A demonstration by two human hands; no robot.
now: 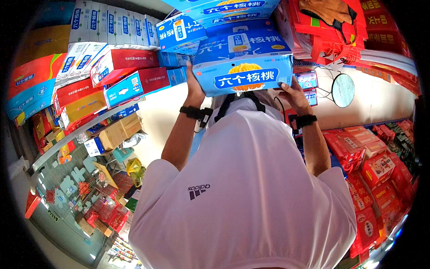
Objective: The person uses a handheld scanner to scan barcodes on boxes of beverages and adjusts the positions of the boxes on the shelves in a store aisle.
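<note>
Both arms reach out in front, and a large blue printed carton [247, 79] is between my hands. My left hand [196, 85] presses on one end of it at the picture's left, fingers partly behind the end. On the opposite lower corner lies my right hand [293, 93], its thumb on the front face. The carton's front shows a yellow walnut picture and writing. Just beyond it to the left sits a smaller blue box [181, 33], and more blue cartons [231, 11] are stacked behind and above. Dark straps are around both wrists.
A shelf with a metal edge [84, 126] at left holds white cartons [117, 25] and red boxes [134, 59]. Red bags with a brown glove [327, 10] are at upper right. A round mirror [343, 90] stands near the wall. Red gift boxes [379, 168] are stacked at right.
</note>
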